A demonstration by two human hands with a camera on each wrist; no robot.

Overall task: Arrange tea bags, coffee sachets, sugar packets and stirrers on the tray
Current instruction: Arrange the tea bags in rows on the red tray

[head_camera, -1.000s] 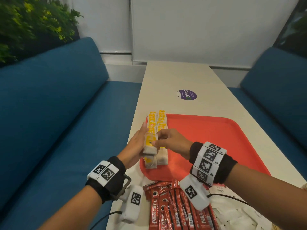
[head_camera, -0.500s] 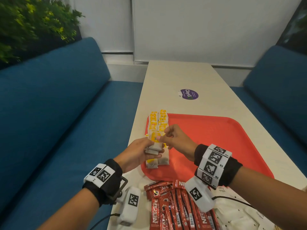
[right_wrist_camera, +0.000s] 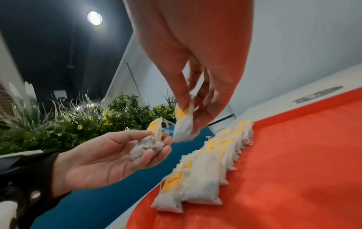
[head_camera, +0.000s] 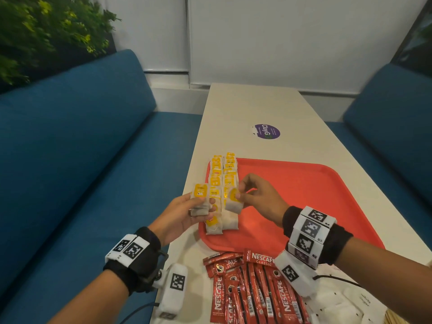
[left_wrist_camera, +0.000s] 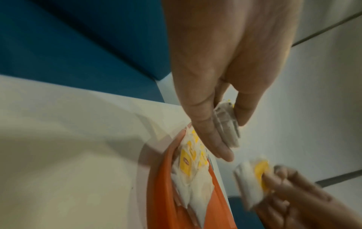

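A red tray [head_camera: 304,195] lies on the pale table, with two rows of yellow-tagged tea bags [head_camera: 224,174] along its left edge. My left hand [head_camera: 187,211] hovers at the tray's left rim and holds a small stack of tea bags [head_camera: 200,199] between thumb and fingers. My right hand [head_camera: 243,195] pinches one tea bag [head_camera: 233,199] by its top, just right of the left hand and above the rows. In the right wrist view that single tea bag [right_wrist_camera: 184,125] hangs from the fingertips beside the left hand's stack of tea bags [right_wrist_camera: 150,142].
Red Nescafe coffee sachets [head_camera: 247,291] lie fanned on the table in front of the tray. White sugar packets [head_camera: 346,302] sit at the near right. A purple sticker [head_camera: 266,131] marks the table beyond the tray. Blue benches [head_camera: 81,160] flank both sides.
My right hand has drawn one tea bag off the stack and moved it right. The left hand has pulled slightly left with the remaining bags, so the hands now stand apart.
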